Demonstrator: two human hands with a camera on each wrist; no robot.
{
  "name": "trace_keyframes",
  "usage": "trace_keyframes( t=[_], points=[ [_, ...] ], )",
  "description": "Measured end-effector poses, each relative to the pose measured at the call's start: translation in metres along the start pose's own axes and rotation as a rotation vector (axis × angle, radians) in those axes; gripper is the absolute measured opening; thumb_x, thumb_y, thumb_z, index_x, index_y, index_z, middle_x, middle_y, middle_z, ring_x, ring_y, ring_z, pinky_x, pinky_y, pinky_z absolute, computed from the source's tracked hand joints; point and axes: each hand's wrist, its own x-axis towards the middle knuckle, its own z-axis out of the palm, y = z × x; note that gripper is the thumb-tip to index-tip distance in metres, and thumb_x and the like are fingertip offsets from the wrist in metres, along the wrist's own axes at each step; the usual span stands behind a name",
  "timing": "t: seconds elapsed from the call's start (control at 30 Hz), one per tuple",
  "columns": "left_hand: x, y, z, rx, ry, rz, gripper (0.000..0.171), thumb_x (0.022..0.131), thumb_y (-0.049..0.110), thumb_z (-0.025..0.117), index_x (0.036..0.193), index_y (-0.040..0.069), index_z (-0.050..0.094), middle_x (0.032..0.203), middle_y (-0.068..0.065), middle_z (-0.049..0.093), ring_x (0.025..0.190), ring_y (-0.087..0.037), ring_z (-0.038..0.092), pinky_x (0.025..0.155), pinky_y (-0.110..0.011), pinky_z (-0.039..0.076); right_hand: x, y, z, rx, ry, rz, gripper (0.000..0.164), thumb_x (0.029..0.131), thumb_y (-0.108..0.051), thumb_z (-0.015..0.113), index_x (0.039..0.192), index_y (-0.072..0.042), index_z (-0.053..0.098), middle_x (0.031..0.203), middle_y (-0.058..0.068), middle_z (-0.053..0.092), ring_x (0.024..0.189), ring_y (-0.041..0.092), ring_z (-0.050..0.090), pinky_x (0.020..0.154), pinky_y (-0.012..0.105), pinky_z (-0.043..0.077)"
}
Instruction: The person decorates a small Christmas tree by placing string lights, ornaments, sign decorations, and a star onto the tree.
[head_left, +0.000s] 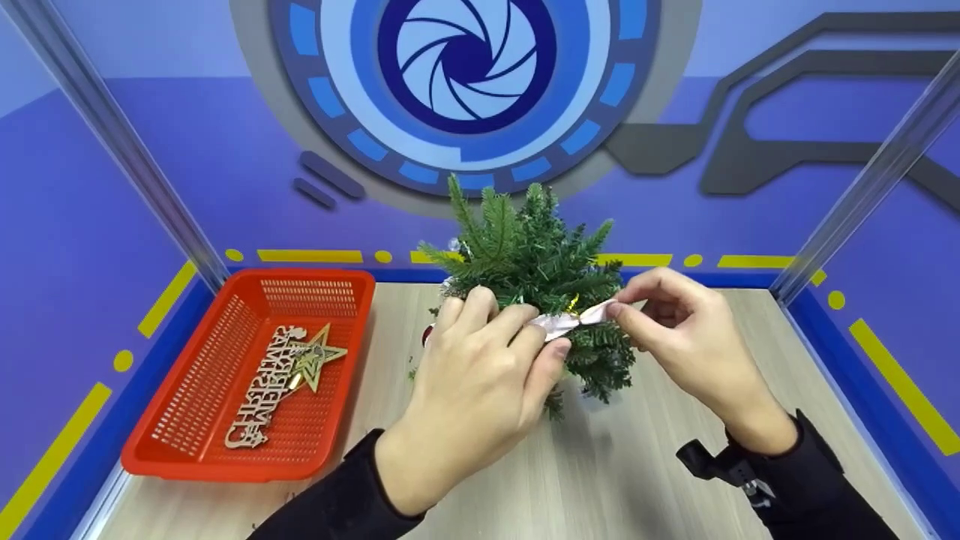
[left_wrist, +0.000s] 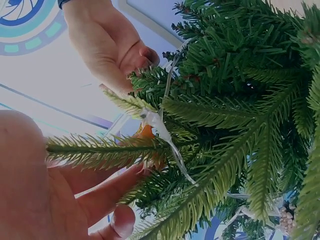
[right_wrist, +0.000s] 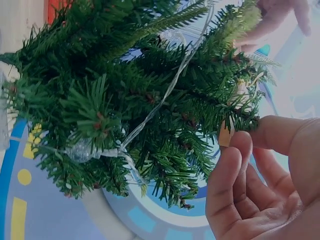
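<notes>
A small green artificial Christmas tree (head_left: 517, 255) stands on the table. In front of its branches is a pale, white-pink bow (head_left: 559, 326) with a gold twist tie (head_left: 574, 304) at its middle. My right hand (head_left: 694, 352) pinches the bow's right end between thumb and forefinger. At the bow's left end, my left hand (head_left: 480, 375) holds it between thumb and fingers, partly covering it. Clear wire (right_wrist: 160, 105) of a light string winds through the branches in the right wrist view, with a transparent bulb (right_wrist: 82, 152) on it.
On the left stands a red plastic basket (head_left: 225, 470). In it lie a wooden lettered Christmas sign (head_left: 259, 397) and a gold star (head_left: 330, 352). Blue printed panels (head_left: 172, 225) enclose the table at the back and both sides. A pine cone (left_wrist: 287, 219) shows on the tree.
</notes>
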Motion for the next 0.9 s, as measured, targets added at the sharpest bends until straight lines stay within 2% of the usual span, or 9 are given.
trace_keyframes(
  t=[0.13, 0.23, 0.5, 0.67, 0.8, 0.9],
  points=[
    [0.001, 0.000, -0.001, 0.001, 0.004, 0.006, 0.040, 0.103, 0.036, 0.041, 0.083, 0.016, 0.069, 0.098, 0.002, 0.070, 0.082, -0.027, 0.048, 0.071, -0.040, 0.035, -0.001, 0.001, -0.002, -0.002, -0.007, -0.002, 0.008, 0.091, -0.015, 0.072, 0.099, -0.013, 0.071, 0.083, 0.008, 0.069, 0.059, 0.016, 0.059, 0.053, 0.026, 0.051],
    [0.001, 0.000, -0.001, 0.008, -0.003, 0.008, 0.043, 0.104, 0.036, 0.038, 0.089, 0.015, 0.073, 0.100, 0.002, 0.071, 0.083, -0.027, 0.048, 0.072, -0.041, 0.035, -0.001, 0.002, -0.002, 0.011, 0.006, 0.011, 0.009, 0.090, -0.016, 0.073, 0.099, -0.013, 0.072, 0.081, 0.009, 0.068, 0.059, 0.017, 0.060, 0.054, 0.026, 0.052],
    [0.000, 0.001, -0.002, 0.029, -0.061, 0.006, 0.052, 0.106, 0.040, 0.031, 0.095, 0.013, 0.074, 0.102, 0.001, 0.071, 0.083, -0.026, 0.046, 0.073, -0.039, 0.033, 0.001, 0.002, 0.001, 0.045, 0.008, 0.025, 0.012, 0.089, -0.016, 0.074, 0.097, -0.009, 0.070, 0.082, 0.011, 0.072, 0.058, 0.018, 0.061, 0.054, 0.027, 0.054],
    [-0.002, 0.001, -0.003, 0.032, -0.087, 0.010, 0.052, 0.106, 0.043, 0.031, 0.105, 0.014, 0.075, 0.117, -0.002, 0.072, 0.087, -0.027, 0.049, 0.076, -0.039, 0.035, -0.001, -0.011, 0.001, 0.049, 0.010, 0.034, 0.012, 0.089, -0.012, 0.073, 0.098, -0.004, 0.070, 0.082, 0.017, 0.071, 0.060, 0.024, 0.063, 0.055, 0.028, 0.056],
    [-0.005, 0.001, -0.007, -0.011, -0.047, 0.008, 0.047, 0.105, 0.044, 0.038, 0.109, 0.015, 0.074, 0.129, -0.005, 0.069, 0.088, -0.026, 0.052, 0.075, -0.038, 0.036, -0.005, -0.017, -0.001, 0.036, 0.040, 0.017, 0.014, 0.090, -0.012, 0.072, 0.103, -0.006, 0.073, 0.088, 0.017, 0.073, 0.063, 0.025, 0.066, 0.055, 0.029, 0.056],
    [-0.006, 0.000, -0.013, -0.055, 0.053, 0.022, 0.036, 0.101, 0.040, 0.050, 0.108, 0.015, 0.075, 0.127, -0.006, 0.069, 0.085, -0.024, 0.053, 0.073, -0.035, 0.039, -0.010, -0.011, -0.005, 0.002, 0.080, 0.007, 0.016, 0.091, -0.013, 0.071, 0.107, -0.011, 0.075, 0.090, 0.010, 0.074, 0.064, 0.022, 0.067, 0.055, 0.028, 0.056]
  ],
)
